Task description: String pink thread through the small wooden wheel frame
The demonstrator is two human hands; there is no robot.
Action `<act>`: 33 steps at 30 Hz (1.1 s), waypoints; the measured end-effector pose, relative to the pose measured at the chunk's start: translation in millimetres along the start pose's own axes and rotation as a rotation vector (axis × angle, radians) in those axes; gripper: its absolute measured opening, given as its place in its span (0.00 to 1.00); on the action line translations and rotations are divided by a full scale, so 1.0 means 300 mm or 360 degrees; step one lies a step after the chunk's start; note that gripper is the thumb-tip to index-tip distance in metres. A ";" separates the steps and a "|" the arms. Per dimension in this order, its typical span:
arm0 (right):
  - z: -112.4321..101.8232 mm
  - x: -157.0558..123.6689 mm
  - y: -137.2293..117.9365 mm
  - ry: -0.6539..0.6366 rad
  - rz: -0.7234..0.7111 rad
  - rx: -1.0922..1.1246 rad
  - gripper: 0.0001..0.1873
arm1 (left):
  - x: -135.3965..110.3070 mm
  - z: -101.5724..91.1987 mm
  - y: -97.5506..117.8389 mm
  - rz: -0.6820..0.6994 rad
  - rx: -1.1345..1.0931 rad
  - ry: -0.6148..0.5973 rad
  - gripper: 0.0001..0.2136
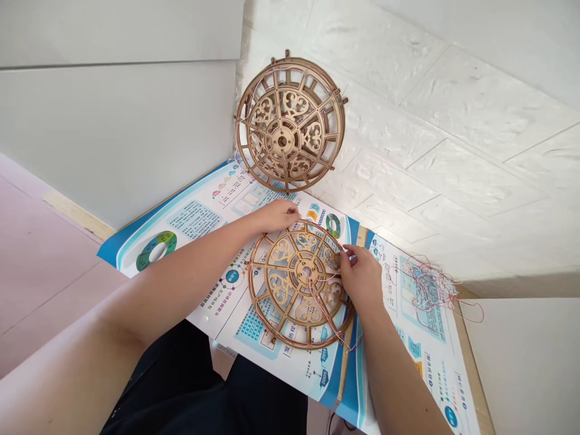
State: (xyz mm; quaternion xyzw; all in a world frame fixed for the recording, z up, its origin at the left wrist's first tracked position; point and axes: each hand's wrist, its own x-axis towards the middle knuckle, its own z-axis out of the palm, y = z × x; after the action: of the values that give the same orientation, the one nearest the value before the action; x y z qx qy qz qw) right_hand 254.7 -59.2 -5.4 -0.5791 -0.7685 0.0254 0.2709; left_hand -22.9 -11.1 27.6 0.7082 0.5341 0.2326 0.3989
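Observation:
A round openwork wooden wheel [309, 316] with scroll cut-outs lies flat on printed sheets in front of me. Thin pinkish wire [319, 299] runs from its hub across to the lower right rim, and more follows the rim. My left hand [280, 215] is closed at the far edge of the wheel, its fingertips pressed together; what they pinch is too small to make out. At the right edge, my right hand [364, 275] is closed with thumb and fingers on the rim, partly covering it.
A similar wooden wheel assembly [281, 141] stands upright against the white brick-patterned wall [435, 109]. A tangle of thin pink and white wire [432, 284] lies on the printed sheets [190, 220] at right. White panels [122, 115] border the work surface on the left.

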 end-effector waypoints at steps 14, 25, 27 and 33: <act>-0.012 0.001 -0.070 0.0109 -0.0239 0.0148 0.15 | 0.000 0.009 0.005 0.0000 0.0021 -0.0007 0.11; 0.009 -0.009 -0.067 0.0007 -0.0413 0.0112 0.17 | -0.004 0.009 0.009 -0.0003 0.0067 -0.0042 0.10; 0.014 -0.008 -0.058 -0.0035 -0.0420 0.0115 0.17 | -0.004 0.009 0.010 -0.0003 0.0087 -0.0047 0.11; 0.018 -0.005 -0.054 -0.0121 -0.0408 0.0126 0.19 | -0.001 0.015 0.003 0.0018 0.0161 -0.0035 0.11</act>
State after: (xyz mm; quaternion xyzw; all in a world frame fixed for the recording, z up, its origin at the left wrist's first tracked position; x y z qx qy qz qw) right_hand 238.4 -64.3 -4.8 -0.4636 -0.8443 0.0428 0.2652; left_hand -19.0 -12.8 25.7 0.7329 0.5367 0.1996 0.3673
